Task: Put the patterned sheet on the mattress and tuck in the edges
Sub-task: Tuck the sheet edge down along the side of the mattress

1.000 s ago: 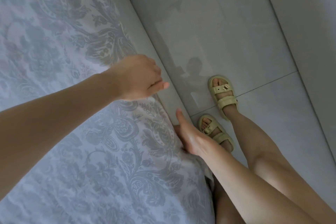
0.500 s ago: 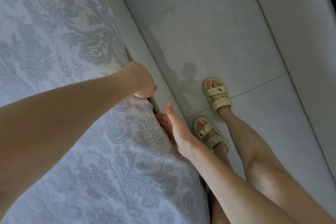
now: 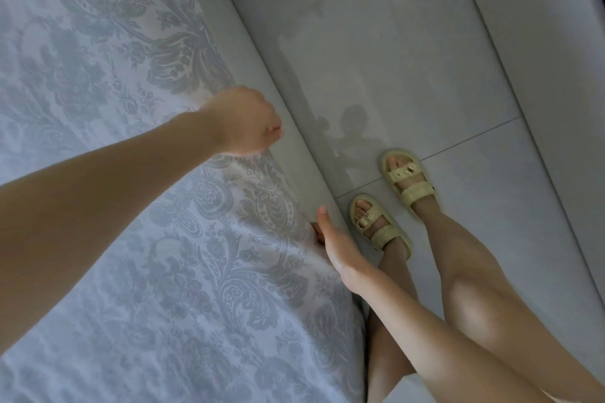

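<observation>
Along the bed frame (image 3: 258, 69), that pale ledge running diagonally from the top of the view down toward the person's legs, is where it's all happening. The patterned sheet (image 3: 137, 239) is spread over the mattress, which is hidden beneath it, and the sheet's hem lies right against the frame, parallel to it.

The right hand (image 3: 340, 252) is the nearer one, at the frame's closer end. Its thumb is up and its fingers are straight, slipped down between sheet and frame with the tips out of sight. I'd say it's pressing cloth into the gap.

The left hand (image 3: 244, 123) is farther up the frame, reaching across the sheet with its fingers curled over the hem. Whether there's cloth in it, I can't tell.

The hands are well apart but on the same line, so the tuck looks set to run along the frame, away from the body. The stretch between the hands is likely next.
</observation>
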The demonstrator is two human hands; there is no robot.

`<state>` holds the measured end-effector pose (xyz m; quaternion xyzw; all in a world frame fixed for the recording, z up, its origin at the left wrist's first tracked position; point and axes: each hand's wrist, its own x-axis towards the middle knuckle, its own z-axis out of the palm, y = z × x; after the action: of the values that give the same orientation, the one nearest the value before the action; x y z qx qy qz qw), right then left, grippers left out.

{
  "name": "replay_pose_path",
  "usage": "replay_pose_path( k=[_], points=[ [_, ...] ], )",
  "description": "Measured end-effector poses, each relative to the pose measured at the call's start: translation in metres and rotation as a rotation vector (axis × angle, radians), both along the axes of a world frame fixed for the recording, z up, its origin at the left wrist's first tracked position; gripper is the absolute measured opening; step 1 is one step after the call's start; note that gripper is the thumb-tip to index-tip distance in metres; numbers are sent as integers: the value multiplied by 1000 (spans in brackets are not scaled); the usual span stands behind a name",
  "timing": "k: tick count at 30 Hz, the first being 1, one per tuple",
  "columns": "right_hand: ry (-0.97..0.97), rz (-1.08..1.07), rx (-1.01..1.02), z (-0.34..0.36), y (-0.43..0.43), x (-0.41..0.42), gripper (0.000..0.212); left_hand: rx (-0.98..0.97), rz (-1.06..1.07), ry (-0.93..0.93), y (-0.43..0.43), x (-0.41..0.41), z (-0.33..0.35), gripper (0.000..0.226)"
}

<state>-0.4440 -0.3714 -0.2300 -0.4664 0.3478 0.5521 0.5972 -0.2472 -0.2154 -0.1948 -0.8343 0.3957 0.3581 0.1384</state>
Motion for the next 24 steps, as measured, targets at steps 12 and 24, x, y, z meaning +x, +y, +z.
replay_pose_path(
  k=[12,24],
  points=[
    [-357,128,-181,8,-36,-46,28,47,-72,161,-25,-107,-11,48],
    [-769,200,-54,37,-18,-61,29,220,-187,5,-31,-116,-4,63]
  ],
)
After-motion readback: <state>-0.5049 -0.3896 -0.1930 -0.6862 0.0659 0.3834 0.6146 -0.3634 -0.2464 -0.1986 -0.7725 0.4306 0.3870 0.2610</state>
